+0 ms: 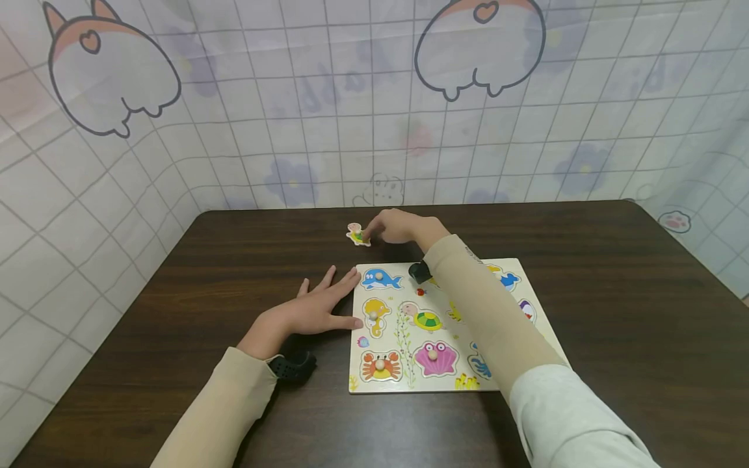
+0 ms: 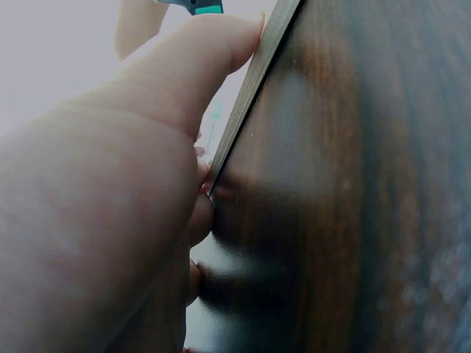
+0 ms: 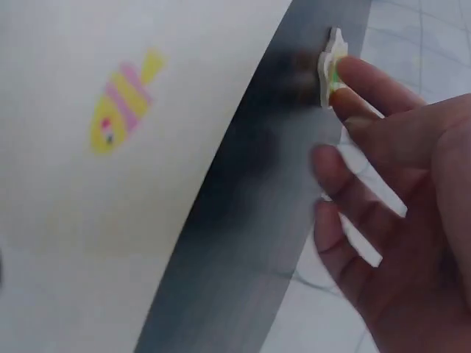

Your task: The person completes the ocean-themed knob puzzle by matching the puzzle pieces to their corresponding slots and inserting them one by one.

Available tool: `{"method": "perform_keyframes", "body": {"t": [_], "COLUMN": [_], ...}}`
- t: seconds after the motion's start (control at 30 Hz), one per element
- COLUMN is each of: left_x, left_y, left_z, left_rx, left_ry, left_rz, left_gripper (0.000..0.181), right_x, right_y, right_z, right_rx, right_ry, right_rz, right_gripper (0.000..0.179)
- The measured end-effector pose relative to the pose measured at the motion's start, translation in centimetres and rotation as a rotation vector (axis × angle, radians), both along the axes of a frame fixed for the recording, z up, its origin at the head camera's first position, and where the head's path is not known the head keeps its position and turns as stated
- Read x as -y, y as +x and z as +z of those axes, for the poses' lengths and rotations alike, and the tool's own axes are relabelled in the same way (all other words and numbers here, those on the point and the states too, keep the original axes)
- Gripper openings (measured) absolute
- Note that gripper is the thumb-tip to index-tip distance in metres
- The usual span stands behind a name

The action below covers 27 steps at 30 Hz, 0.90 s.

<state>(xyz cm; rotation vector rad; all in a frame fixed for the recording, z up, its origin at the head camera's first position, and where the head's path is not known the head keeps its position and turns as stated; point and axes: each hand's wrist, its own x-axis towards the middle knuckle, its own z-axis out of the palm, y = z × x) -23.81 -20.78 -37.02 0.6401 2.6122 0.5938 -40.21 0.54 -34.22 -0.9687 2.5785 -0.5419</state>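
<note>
My right hand (image 1: 400,227) reaches over to the far side of the table. Its thumb and index finger pinch a small turtle puzzle piece (image 1: 355,235) with a green and yellow shell; the right wrist view shows the piece (image 3: 333,70) nearly edge-on at the fingertips. Whether it touches the table, I cannot tell. Against the left edge of a white sea-animal puzzle board (image 1: 389,387) rests my left hand (image 1: 316,310), its fingers spread. In the left wrist view, the left thumb (image 2: 213,44) touches the board's edge. My right forearm hides part of the board.
Knobbed pieces sit on the board: a whale (image 1: 380,279), a seahorse (image 1: 374,318), a crab (image 1: 380,367) and a pink shell (image 1: 435,359). A turtle picture (image 1: 428,321) shows mid-board. Behind the dark wooden table (image 1: 263,240) hangs a patterned curtain (image 1: 351,117).
</note>
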Motion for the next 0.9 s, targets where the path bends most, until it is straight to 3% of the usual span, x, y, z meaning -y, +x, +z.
{"method": "perform_keyframes", "body": {"t": [0.1,0.2,0.43,0.9], "left_x": [0.1,0.2,0.1,0.1], "left_y": [-0.1,-0.1,-0.1,0.0], "left_z": [0.0,0.0,0.0,0.3], "left_rx": [0.004,0.006,-0.001,0.012], "left_ry": [0.0,-0.007,0.002,0.005], "left_rz": [0.0,0.001,-0.011,-0.009], "left_gripper": [0.097,0.097,0.097,0.096], "right_x": [0.5,1.4,2.9,4.4], "right_y": [0.0,0.2,0.1,0.6], "right_z": [-0.1,-0.2,-0.2,-0.1], "right_rx": [-0.038,-0.077,-0.098,-0.157], "right_ry": [-0.089,-0.113,0.015,0.103], "right_rz": [-0.031,-0.07,-0.151,-0.233], "right_gripper": [0.029,0.03,0.032,0.019]}}
